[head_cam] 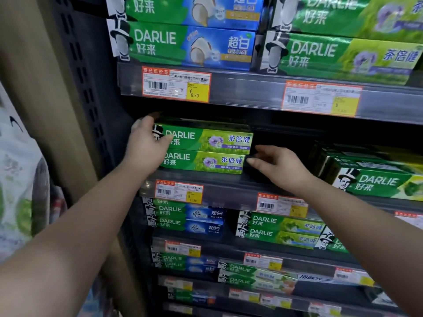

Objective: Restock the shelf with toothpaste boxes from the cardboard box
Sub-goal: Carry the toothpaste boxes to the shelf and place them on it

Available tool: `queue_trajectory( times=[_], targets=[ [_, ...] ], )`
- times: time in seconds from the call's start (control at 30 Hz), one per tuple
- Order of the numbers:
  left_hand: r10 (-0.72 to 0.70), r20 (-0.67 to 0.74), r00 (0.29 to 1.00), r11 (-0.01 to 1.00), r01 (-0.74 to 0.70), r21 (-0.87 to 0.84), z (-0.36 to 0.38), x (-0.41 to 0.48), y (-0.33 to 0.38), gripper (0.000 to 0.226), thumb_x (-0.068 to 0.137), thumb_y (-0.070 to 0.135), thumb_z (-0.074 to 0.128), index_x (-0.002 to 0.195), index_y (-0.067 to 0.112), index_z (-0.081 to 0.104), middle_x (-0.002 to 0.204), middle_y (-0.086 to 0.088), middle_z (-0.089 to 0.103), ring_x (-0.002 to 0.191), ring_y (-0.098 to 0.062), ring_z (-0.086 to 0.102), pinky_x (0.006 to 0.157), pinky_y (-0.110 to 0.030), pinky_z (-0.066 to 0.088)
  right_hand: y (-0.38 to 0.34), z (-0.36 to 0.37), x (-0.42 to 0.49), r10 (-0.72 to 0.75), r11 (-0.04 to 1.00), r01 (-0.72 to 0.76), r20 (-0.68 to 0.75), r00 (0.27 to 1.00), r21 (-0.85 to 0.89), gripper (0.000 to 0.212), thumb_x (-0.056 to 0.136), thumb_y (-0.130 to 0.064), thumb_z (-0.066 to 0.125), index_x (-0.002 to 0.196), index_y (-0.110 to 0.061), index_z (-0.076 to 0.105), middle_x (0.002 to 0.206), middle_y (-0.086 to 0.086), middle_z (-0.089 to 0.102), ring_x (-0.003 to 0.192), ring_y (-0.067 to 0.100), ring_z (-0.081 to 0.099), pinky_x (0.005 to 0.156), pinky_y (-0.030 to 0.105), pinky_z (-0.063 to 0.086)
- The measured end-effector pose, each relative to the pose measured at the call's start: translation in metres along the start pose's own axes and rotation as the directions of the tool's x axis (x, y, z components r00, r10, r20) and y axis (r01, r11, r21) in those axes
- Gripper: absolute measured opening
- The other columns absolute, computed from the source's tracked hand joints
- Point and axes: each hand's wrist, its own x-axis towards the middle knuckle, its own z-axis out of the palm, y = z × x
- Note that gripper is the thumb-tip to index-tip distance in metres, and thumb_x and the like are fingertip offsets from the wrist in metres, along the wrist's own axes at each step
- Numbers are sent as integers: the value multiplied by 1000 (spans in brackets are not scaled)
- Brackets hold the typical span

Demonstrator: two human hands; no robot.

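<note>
Store shelving fills my view, dark racks packed with green toothpaste cartons row upon row. Right in front of me is the middle shelf [229,184], and on its left end sit two green cartons stacked flat, long sides facing me: the top toothpaste box [206,139] lying directly on the bottom toothpaste box [201,162], the top one pushed a touch further right.

My left hand [146,145] is at the left end of the stack, fingers over the top edge and thumb across the front of the top toothpaste box, gripping it. My right hand [283,167] is at the other end, relaxed and spread, holding nothing. Its thumb tip is right at the right end of the bottom toothpaste box; whether it actually touches, I can't tell. Behind that hand the shelf is a dark gap.

Further right on the same shelf is another stack of green boxes [377,181], well apart from mine. A price tag [178,192] with a yellow corner hangs on the rail just beneath my stack. Above, blue-and-green boxes [183,45] sit beside larger green ones [343,56]. Below, more rows run down the rack, blurry. At my far left there's a wooden post [57,110] and some patterned cloth [18,179].
</note>
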Motion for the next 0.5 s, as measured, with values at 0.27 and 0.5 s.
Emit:
queue_trajectory(
  times=[0.27, 0.5],
  targets=[
    [-101, 96, 990, 978, 117, -174, -1, -16, -27, 29, 83, 10, 58, 108, 25, 55, 103, 5, 63, 90, -11, 60, 88, -36, 49, -16, 19, -4, -85, 986, 79, -36, 996, -146, 31, 89, -32, 53, 117, -22, 62, 99, 5, 71, 90, 18, 63, 70, 22, 42],
    [-93, 197, 976, 941, 150, -304, -2, -14, -30, 44, 85, -3, 49, 87, 40, 55, 91, 18, 63, 84, -7, 60, 85, -33, 49, -17, 22, -6, -74, 977, 59, -70, 995, -207, 30, 90, -31, 52, 118, -25, 60, 101, 9, 71, 94, 27, 63, 76, 33, 51]
  ],
)
